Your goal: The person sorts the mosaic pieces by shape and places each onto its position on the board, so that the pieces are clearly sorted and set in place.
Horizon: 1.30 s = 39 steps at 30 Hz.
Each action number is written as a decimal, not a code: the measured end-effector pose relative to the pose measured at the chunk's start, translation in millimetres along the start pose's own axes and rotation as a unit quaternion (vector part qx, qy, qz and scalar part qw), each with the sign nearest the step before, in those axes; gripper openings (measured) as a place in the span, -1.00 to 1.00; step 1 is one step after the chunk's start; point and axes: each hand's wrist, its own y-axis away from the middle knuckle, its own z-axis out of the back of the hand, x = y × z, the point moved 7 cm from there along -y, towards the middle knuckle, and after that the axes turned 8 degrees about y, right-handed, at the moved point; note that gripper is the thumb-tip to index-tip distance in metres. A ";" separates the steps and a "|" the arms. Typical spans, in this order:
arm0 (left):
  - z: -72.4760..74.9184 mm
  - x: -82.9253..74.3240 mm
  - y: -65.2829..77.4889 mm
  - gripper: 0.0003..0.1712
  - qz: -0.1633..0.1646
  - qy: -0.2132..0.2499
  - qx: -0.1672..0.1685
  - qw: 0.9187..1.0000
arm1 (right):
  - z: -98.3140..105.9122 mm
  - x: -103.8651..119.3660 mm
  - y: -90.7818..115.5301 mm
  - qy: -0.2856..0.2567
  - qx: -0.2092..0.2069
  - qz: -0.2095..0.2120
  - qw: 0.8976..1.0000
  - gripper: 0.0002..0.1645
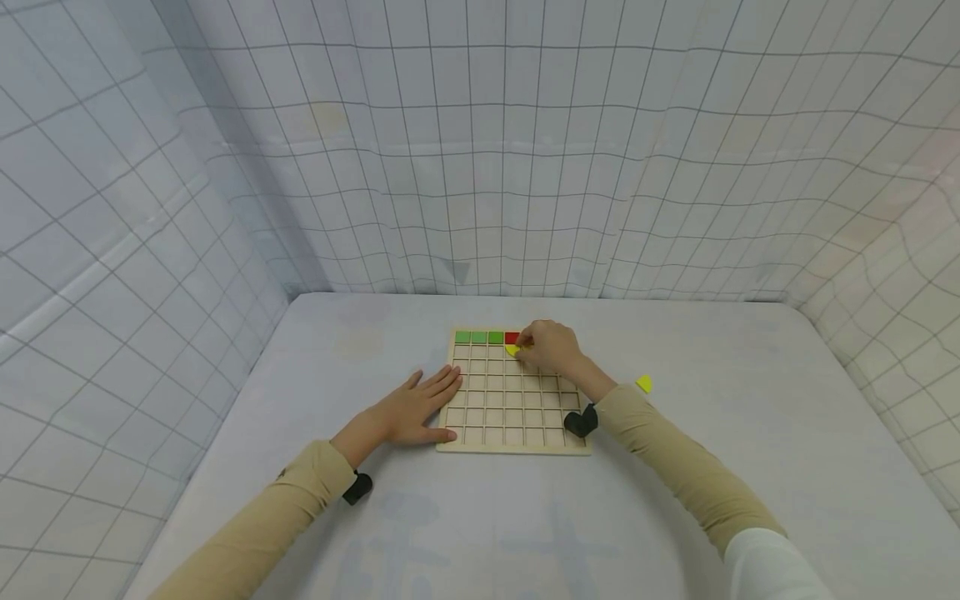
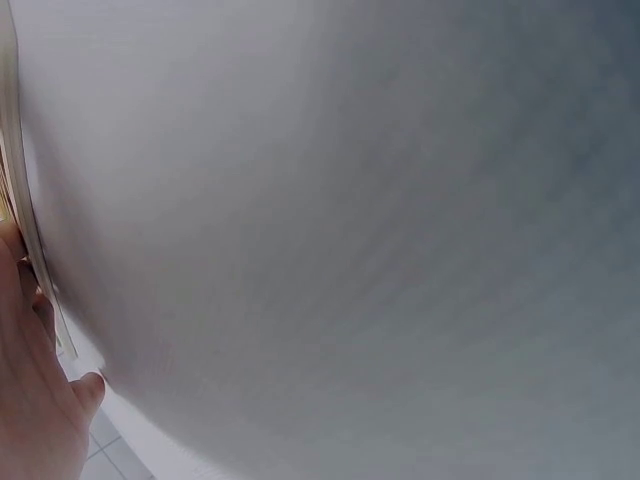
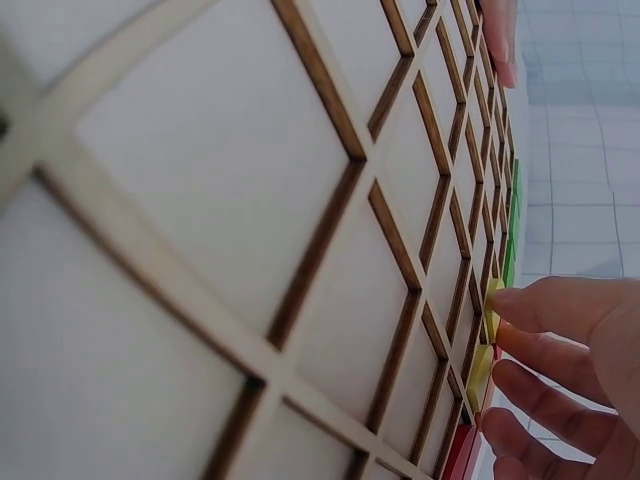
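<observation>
A light wooden grid board (image 1: 513, 451) lies on the table, with several green tiles (image 1: 479, 337) and a red tile (image 1: 512, 337) in its far row. My left hand (image 1: 416, 410) rests spread at the board's left side, fingertips and thumb touching the frame. Over the far row, my right hand (image 1: 551, 346) pinches a yellow piece (image 1: 512, 351) between thumb and fingers, just in front of the red tile. In the right wrist view, a second yellow patch (image 3: 480, 372) and a red tile (image 3: 459, 455) show beneath that hand; the hand partly hides the row.
Another yellow piece (image 1: 644, 383) lies on the white table (image 1: 720, 417) right of the board, near the right sleeve. Dark wrist devices (image 1: 581, 421) sit on both wrists, the right one over the board's near corner. Grid-patterned curtains (image 1: 525, 167) surround the table's back and sides.
</observation>
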 end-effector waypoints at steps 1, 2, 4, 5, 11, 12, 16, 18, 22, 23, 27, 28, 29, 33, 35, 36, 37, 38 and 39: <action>0.2 -0.4 -0.1 0.06 0.000 0.000 0.001 1.000 | 0.1 -0.4 0.3 -0.001 0.000 -0.001 1.000 -0.69; 0.2 -0.8 -0.3 0.06 0.001 0.000 0.002 1.000 | 0.0 -1.0 0.6 -0.002 0.001 -0.001 1.000 -0.69; 0.4 -1.7 -0.5 0.06 0.001 0.000 0.002 1.000 | -0.2 -2.0 1.7 -0.001 0.000 -0.001 1.000 -0.69; 0.3 -2.1 -0.8 0.06 0.001 0.000 0.003 1.000 | -0.2 -2.8 2.5 0.000 0.001 -0.002 1.000 -0.69; -1.9 -2.1 -1.6 0.06 0.002 0.001 0.007 1.000 | 0.7 -9.6 7.9 -0.001 -0.005 -0.003 1.000 -0.69; -2.1 -2.1 -1.5 0.06 0.003 0.002 0.007 1.000 | 0.9 -11.1 8.8 0.000 -0.007 -0.003 1.000 -0.68; -2.3 -1.3 -1.0 0.06 0.003 0.003 0.006 1.000 | 3.4 -18.2 12.0 0.003 -0.018 -0.008 1.000 -0.65; -1.8 -0.9 -0.8 0.06 0.003 0.002 0.004 1.000 | 6.1 -21.5 14.0 0.006 -0.026 -0.009 1.000 -0.66; -0.7 -0.3 -0.4 0.06 0.002 -0.003 0.004 1.000 | 12.6 -27.5 19.7 0.010 -0.039 -0.008 0.999 -0.70; -0.6 -0.2 -0.4 0.06 0.003 -0.004 0.005 1.000 | 14.0 -28.9 21.5 0.012 -0.041 -0.008 0.999 -0.71; -0.6 0.2 -0.1 0.06 0.005 -0.003 0.006 1.000 | 20.1 -35.1 29.2 0.007 -0.055 -0.004 0.998 -0.73; -0.8 0.5 0.1 0.06 0.007 -0.004 0.007 1.000 | 21.7 -37.1 31.1 0.004 -0.059 -0.006 0.998 -0.73; -0.8 0.5 0.1 0.06 0.006 -0.003 0.006 1.000 | 23.4 -39.2 33.2 0.001 -0.062 -0.008 0.998 -0.74; -0.5 0.3 0.0 0.06 0.003 -0.004 0.001 1.000 | 28.7 -47.9 41.1 -0.009 -0.071 -0.018 0.997 -0.73; -0.1 -0.1 -0.3 0.06 0.001 -0.003 -0.001 1.000 | 31.3 -51.8 45.3 -0.012 -0.074 -0.021 0.997 -0.73; 0.2 -0.3 -0.4 0.06 0.002 -0.005 0.000 1.000 | 32.2 -53.9 47.2 -0.012 -0.076 -0.021 0.997 -0.73; 0.5 -0.7 -0.6 0.05 0.002 -0.003 -0.001 1.000 | 33.4 -56.1 48.9 -0.011 -0.080 -0.022 0.996 -0.74; 0.8 -1.0 -0.7 0.05 0.002 -0.004 0.000 1.000 | 34.5 -58.4 50.8 -0.011 -0.084 -0.022 0.996 -0.74; 1.0 -1.5 -0.7 0.05 0.000 -0.002 -0.001 1.000 | 36.0 -60.9 53.0 -0.012 -0.088 -0.025 0.996 -0.75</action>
